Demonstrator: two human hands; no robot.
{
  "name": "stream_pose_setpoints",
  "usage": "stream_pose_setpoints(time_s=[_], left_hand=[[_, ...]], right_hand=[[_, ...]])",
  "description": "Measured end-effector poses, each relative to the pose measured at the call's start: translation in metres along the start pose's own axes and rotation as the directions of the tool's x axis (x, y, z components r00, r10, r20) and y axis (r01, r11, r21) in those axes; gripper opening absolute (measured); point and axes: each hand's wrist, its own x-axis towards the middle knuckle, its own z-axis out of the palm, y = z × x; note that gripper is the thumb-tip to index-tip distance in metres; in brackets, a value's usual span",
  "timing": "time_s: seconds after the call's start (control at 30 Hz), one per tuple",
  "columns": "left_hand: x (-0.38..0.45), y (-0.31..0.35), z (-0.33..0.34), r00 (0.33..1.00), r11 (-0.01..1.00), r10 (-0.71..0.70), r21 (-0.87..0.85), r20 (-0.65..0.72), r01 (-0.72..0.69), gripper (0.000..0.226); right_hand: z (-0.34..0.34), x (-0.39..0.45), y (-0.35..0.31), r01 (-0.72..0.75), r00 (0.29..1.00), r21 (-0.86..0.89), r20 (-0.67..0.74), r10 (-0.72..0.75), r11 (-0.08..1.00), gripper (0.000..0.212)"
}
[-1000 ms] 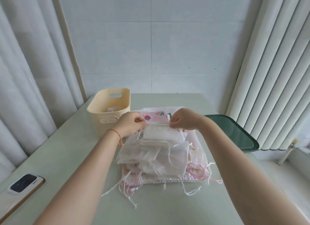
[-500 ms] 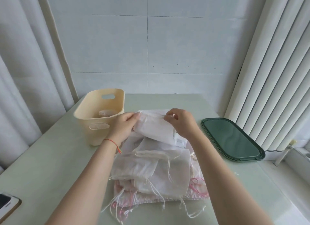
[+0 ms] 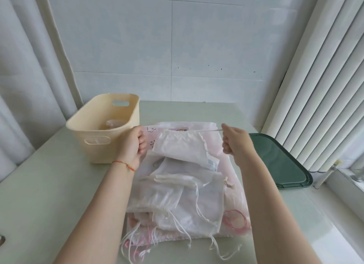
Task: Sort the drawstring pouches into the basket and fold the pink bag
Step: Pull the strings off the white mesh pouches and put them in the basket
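Observation:
A white drawstring pouch [image 3: 180, 146] hangs lifted between my hands, its string pulled taut at the top. My left hand [image 3: 134, 143] grips the string end at the pouch's left side. My right hand [image 3: 234, 140] pinches the string's other end, drawn out to the right. Below them a pile of several white pouches [image 3: 177, 200] lies on the pink bag [image 3: 232, 187], which is spread flat on the table. The cream basket [image 3: 89, 134] stands just left of my left hand, with one pouch inside it [image 3: 116, 123].
A dark green tray [image 3: 281, 161] lies at the right edge of the table. Loose white and pink strings [image 3: 141, 246] trail toward the front edge. Curtains hang to the left, blinds to the right.
My hands have moved apart, pulling the pouch's drawstring taut and gathering its mouth. The pouch stays lifted above the pile.

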Motion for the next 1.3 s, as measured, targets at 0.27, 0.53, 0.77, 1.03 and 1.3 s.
stream_pose_setpoints(time_s=[0.27, 0.53, 0.77, 1.03, 1.3], left_hand=[[-0.027, 0.014, 0.010, 0.980, 0.936, -0.010, -0.344, 0.201, 0.080, 0.018], [-0.027, 0.009, 0.012, 0.945, 0.979, 0.034, 0.180, 0.324, -0.097, 0.029], [-0.016, -0.001, -0.006, 0.944, 0.833, 0.329, 0.458, 0.038, -0.309, 0.031], [-0.036, 0.011, 0.015, 0.912, 0.775, 0.364, 0.480, 0.190, -0.410, 0.035], [-0.053, 0.010, 0.043, 0.917, 0.803, 0.127, 0.503, 0.379, -0.319, 0.064]], right_hand=[[0.023, -0.013, -0.009, -0.166, 0.942, 0.688, 0.322, -0.093, 0.706, 0.034], [0.033, -0.027, -0.008, -0.082, 0.881, 0.325, 0.466, -0.084, 0.942, 0.023], [0.022, -0.012, -0.001, 0.253, 0.961, -0.601, 0.063, -0.271, 0.758, 0.026], [0.034, -0.028, -0.016, 0.442, 0.896, -0.509, 0.207, -0.393, 0.739, 0.024], [0.057, -0.049, -0.020, 0.487, 0.796, -0.294, 0.537, -0.280, 0.822, 0.022]])
